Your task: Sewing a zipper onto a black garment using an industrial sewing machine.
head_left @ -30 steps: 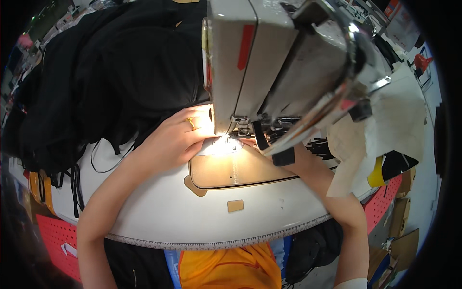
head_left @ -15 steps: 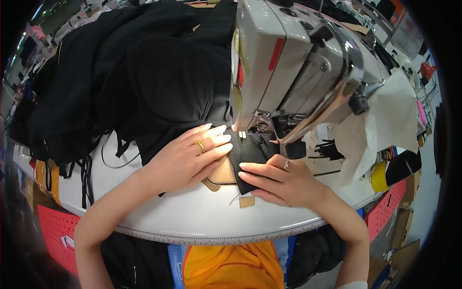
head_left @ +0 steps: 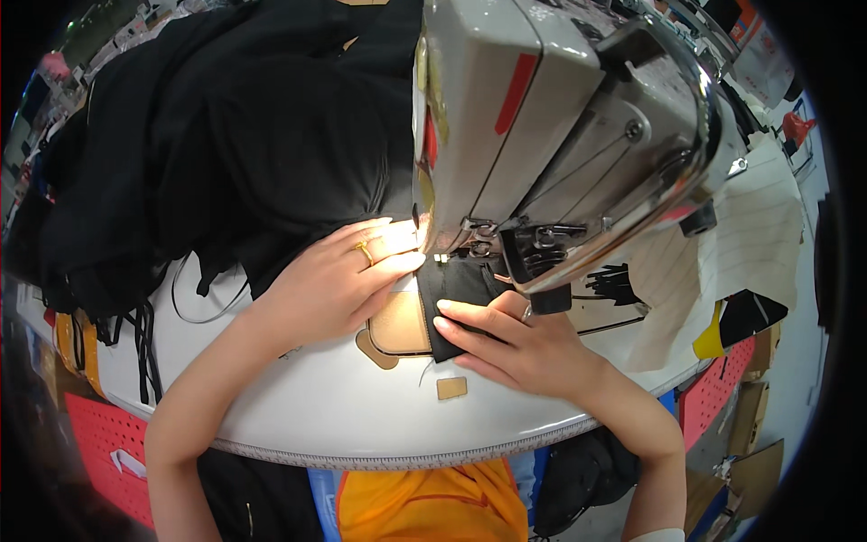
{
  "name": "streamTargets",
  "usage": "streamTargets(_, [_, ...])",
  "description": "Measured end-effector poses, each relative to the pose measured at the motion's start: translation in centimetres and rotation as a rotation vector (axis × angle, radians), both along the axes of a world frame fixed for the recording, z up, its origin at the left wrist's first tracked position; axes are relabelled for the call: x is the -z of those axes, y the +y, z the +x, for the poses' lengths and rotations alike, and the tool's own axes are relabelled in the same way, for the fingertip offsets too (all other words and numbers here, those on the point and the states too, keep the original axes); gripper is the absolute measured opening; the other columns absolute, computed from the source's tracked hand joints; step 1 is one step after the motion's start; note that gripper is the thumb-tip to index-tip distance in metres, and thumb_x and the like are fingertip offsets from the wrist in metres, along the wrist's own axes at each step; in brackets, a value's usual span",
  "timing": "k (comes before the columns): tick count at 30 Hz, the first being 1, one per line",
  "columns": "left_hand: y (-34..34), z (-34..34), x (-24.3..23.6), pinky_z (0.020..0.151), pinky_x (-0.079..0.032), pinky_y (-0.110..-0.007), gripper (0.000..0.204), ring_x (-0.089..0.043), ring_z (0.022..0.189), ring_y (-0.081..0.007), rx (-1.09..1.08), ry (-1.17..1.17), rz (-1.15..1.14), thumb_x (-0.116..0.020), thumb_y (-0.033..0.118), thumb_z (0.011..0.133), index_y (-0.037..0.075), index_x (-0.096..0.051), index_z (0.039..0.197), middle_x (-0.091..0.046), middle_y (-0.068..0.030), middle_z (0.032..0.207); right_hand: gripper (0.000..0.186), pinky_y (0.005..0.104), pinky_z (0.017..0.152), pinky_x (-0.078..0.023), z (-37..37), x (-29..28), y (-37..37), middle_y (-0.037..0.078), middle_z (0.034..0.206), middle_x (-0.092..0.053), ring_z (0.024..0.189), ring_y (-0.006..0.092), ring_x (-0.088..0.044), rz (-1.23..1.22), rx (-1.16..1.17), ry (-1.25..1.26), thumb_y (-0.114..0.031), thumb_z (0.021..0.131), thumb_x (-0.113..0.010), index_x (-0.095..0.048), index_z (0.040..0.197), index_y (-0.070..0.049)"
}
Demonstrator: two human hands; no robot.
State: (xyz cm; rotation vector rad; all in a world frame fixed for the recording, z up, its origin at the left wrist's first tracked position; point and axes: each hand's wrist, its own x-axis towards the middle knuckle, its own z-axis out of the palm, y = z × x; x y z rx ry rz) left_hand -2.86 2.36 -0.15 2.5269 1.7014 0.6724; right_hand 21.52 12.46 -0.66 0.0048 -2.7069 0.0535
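Note:
A small black fabric piece point(head_left: 442, 312) lies under the head of a grey-white sewing machine point(head_left: 483, 99), with its near end on the table. My left hand point(head_left: 339, 280), with a gold ring, lies left of the needle area, fingers stretched out and tips at the fabric's left edge. From the right, my right hand point(head_left: 528, 348), with a silver ring, rests its extended fingers on top of the fabric piece; its thumb is hidden. Beyond my left hand spreads a large heap of black garments point(head_left: 289, 135). The needle itself cannot be made out.
The white table point(head_left: 316, 411) has a measuring tape point(head_left: 379, 459) along its curved front edge. A small tan rectangle point(head_left: 452, 388) lies near my right hand. Black strips point(head_left: 612, 282) and pale cloth point(head_left: 750, 244) are at the right. Straps point(head_left: 144, 352) hang at the left.
The machine looks larger and further left as the view shifts. Both hands keep nearly the same pose on the table, and the fabric piece stays under the right fingers.

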Motion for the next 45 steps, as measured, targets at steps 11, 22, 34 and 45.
streamTargets(11, [0.1, 1.0, -0.6, 0.110, -0.032, -0.044, 0.035, -0.053, 0.116, -0.0243, 0.032, 0.072, 0.000, -0.062, 0.011, 0.079, 0.012, -0.064, 0.114, -0.060, -0.0066, 0.120, 0.037, 0.0186, 0.059, -0.045, 0.1, -0.2, -0.1, -0.008, 0.116, -0.057, 0.079, 0.0075, -0.054, 0.000, 0.018, -0.004, -0.028, 0.079, -0.071, -0.066, 0.113, -0.016])
streamTargets(22, [0.3, 0.5, -0.5, 0.110, -0.031, -0.044, 0.035, -0.051, 0.118, -0.0258, 0.038, -0.007, -0.014, -0.064, 0.007, 0.078, 0.011, -0.065, 0.112, -0.059, -0.0081, 0.120, 0.039, 0.0326, 0.076, -0.051, -0.9, -0.1, 0.2, 0.001, 0.119, -0.056, 0.095, 0.0229, -0.060, -0.151, 0.024, -0.016, -0.022, 0.079, -0.070, -0.061, 0.115, -0.011])
streamTargets(34, [0.5, 3.2, -0.4, 0.099, -0.039, -0.039, 0.020, -0.055, 0.098, -0.0234, -0.116, -0.178, 0.012, -0.070, 0.023, 0.076, 0.007, -0.063, 0.086, -0.059, -0.0062, 0.087, 0.021, 0.0244, 0.071, -0.048, -2.7, -0.5, 2.5, 0.001, 0.087, -0.066, 0.077, 0.0107, -0.060, -0.735, 0.143, -0.166, -0.019, 0.084, -0.070, -0.068, 0.103, -0.009])
streamTargets(45, [0.5, 2.8, -1.3, 0.097, -0.037, -0.037, 0.019, -0.053, 0.100, -0.0269, -0.117, -0.386, -0.199, -0.072, 0.019, 0.077, 0.006, -0.068, 0.089, -0.063, -0.0082, 0.090, 0.014, 0.0180, 0.052, -0.030, -2.7, 0.6, 3.2, -0.010, 0.067, -0.046, 0.059, -0.0009, -0.040, -0.967, 0.335, -0.204, -0.022, 0.084, -0.072, -0.069, 0.091, -0.011])
